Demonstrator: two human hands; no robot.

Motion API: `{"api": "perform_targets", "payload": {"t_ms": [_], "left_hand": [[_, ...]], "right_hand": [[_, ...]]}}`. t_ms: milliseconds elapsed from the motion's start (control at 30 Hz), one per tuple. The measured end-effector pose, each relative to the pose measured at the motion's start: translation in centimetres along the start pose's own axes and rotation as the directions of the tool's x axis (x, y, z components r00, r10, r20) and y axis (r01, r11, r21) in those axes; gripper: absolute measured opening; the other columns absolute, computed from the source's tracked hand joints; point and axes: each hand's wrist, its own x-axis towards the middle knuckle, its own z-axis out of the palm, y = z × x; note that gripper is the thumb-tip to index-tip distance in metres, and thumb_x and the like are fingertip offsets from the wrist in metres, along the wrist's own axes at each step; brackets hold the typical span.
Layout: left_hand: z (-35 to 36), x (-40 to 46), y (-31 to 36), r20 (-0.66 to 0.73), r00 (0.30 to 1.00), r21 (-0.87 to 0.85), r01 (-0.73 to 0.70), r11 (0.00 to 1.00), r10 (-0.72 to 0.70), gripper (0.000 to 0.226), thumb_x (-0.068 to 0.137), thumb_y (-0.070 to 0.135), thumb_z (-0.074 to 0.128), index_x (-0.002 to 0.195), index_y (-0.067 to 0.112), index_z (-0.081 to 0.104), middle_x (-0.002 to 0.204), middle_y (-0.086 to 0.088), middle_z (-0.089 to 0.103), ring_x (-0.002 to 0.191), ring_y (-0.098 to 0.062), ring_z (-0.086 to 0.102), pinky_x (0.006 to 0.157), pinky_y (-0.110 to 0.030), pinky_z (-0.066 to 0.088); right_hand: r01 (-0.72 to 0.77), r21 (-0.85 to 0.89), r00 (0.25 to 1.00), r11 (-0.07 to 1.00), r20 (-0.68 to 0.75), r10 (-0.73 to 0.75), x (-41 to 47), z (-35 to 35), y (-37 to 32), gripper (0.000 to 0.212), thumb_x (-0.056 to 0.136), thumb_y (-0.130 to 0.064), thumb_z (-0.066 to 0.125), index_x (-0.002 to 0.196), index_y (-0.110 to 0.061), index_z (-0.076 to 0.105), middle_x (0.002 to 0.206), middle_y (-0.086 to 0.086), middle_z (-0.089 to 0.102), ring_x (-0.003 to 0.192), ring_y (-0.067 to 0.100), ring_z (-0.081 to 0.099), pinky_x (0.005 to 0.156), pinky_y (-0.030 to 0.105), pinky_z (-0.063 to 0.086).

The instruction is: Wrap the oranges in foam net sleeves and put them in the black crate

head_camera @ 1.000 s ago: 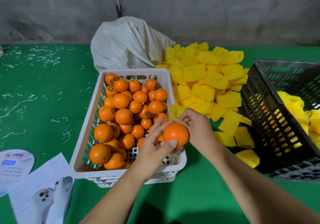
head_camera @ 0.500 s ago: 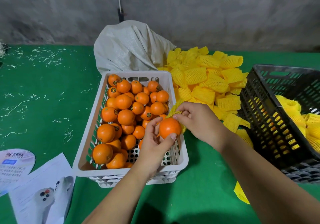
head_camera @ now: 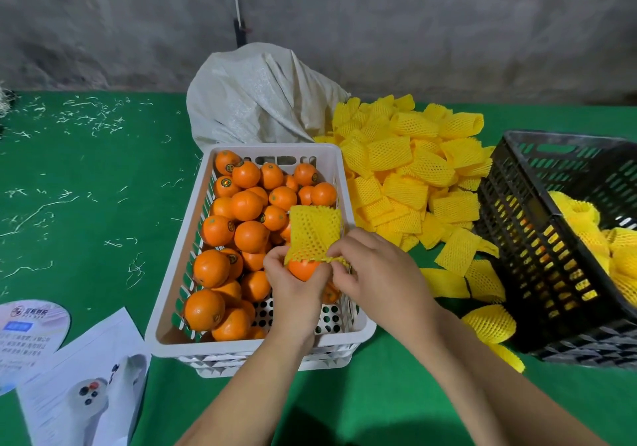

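Several sleeved oranges are already seen in the black crate (head_camera: pixel 517 225) at the right; many bare oranges remain in the white basket (head_camera: pixel 339 156), so most of the task is judged outstanding. The current orange (head_camera: pixel 303 269) is gripped by the left hand (head_camera: pixel 293 287) above the basket. A foam net sleeve (head_camera: pixel 314 233), pinched by the right hand (head_camera: pixel 375 268), is now opened over its top, whereas earlier only the bare orange was held.

Over the white crate's (head_camera: pixel 165 337) near right corner, the left hand (head_camera: pixel 296 290) grips an orange (head_camera: pixel 302 269); the right hand (head_camera: pixel 375 266) pinches a sleeve's (head_camera: pixel 314 232) edge at its top.
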Motion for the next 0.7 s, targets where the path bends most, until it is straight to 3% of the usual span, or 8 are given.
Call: {"api": "perform_targets", "payload": {"t_ms": [100, 233, 333, 467, 567, 633, 700], "left_hand": [[0.1, 0.2, -0.1, -0.028, 0.999, -0.070, 0.021, 0.997, -0.023, 0.059, 0.075, 0.026, 0.073, 0.122, 0.032, 0.038, 0.119, -0.022, 0.060, 0.091, -0.023, 0.064, 0.065, -0.031, 0.056], [0.1, 0.3, 0.0, 0.030, 0.994, -0.151, 0.109, 0.983, -0.105, 0.057, 0.081, 0.035, 0.070, 0.130, 0.033, 0.042, 0.126, -0.017, 0.065, 0.112, -0.034, 0.070, 0.088, -0.050, 0.061], [-0.3, 0.4, 0.1, 0.175, 0.979, -0.220, 0.146, 0.965, -0.108, 0.051, 0.091, 0.024, 0.064, 0.137, 0.036, 0.045, 0.118, -0.011, 0.071, 0.104, -0.027, 0.073, 0.089, -0.047, 0.060], [-0.6, 0.1, 0.2, 0.309, 0.948, -0.206, 0.137, 0.969, -0.068, 0.071, 0.094, 0.008, 0.060, 0.154, 0.036, 0.034, 0.137, -0.011, 0.067, 0.127, -0.031, 0.067, 0.107, -0.054, 0.055], [-0.3, -0.3, 0.4, 0.308, 0.951, -0.177, 0.097, 0.979, -0.038, 0.068, 0.095, 0.016, 0.068, 0.154, 0.031, 0.037, 0.136, -0.010, 0.068, 0.123, -0.032, 0.069, 0.099, -0.049, 0.059], [-0.1, -0.3, 0.6, 0.277, 0.960, -0.167, 0.089, 0.982, -0.040, 0.066, 0.090, 0.025, 0.076, 0.149, 0.030, 0.046, 0.131, -0.010, 0.069, 0.111, -0.031, 0.073, 0.090, -0.044, 0.061], [0.2, -0.3, 0.8, 0.224, 0.973, -0.159, 0.097, 0.983, -0.060, 0.066, 0.085, 0.035, 0.080, 0.144, 0.031, 0.052, 0.129, -0.006, 0.071, 0.110, -0.028, 0.074, 0.088, -0.042, 0.062]], "right_hand": [[0.044, 0.016, 0.994, 0.999, -0.098, -0.042, -0.9, 1.8, -0.2, 0.018, 0.085, -0.015, 0.076, 0.102, -0.015, 0.070, 0.095, 0.002, 0.064, 0.088, 0.025, 0.065, 0.067, 0.033, 0.052], [-0.020, 0.109, 0.995, 0.994, -0.098, 0.031, -1.0, 3.3, 0.9, 0.048, 0.086, -0.018, 0.070, 0.133, -0.016, 0.059, 0.123, 0.002, 0.052, 0.109, 0.027, 0.057, 0.081, 0.037, 0.055], [-0.056, 0.210, 0.992, 0.976, -0.098, 0.078, -1.1, 4.1, 1.7, 0.049, 0.092, -0.010, 0.070, 0.140, -0.013, 0.061, 0.131, 0.006, 0.050, 0.112, 0.031, 0.059, 0.081, 0.042, 0.059], [-0.055, 0.305, 0.975, 0.951, -0.190, 0.117, -1.1, 4.5, 2.4, 0.037, 0.097, -0.008, 0.065, 0.134, -0.008, 0.068, 0.124, 0.011, 0.061, 0.107, 0.030, 0.065, 0.078, 0.044, 0.060], [0.003, 0.340, 0.963, 0.940, -0.255, 0.089, -0.7, 3.7, 3.3, 0.029, 0.099, -0.016, 0.064, 0.125, -0.006, 0.073, 0.118, 0.008, 0.063, 0.097, 0.017, 0.065, 0.075, 0.031, 0.058], [0.058, 0.211, 0.961, 0.976, -0.276, 0.003, -0.2, 2.7, 4.4, 0.024, 0.098, -0.019, 0.065, 0.115, -0.006, 0.076, 0.114, 0.005, 0.065, 0.090, 0.008, 0.060, 0.071, 0.020, 0.050], [0.097, 0.155, 0.965, 0.983, -0.254, -0.055, 0.2, 1.8, 5.2, 0.016, 0.095, -0.014, 0.066, 0.105, -0.006, 0.075, 0.112, 0.003, 0.065, 0.088, 0.004, 0.055, 0.067, 0.020, 0.048]]}}
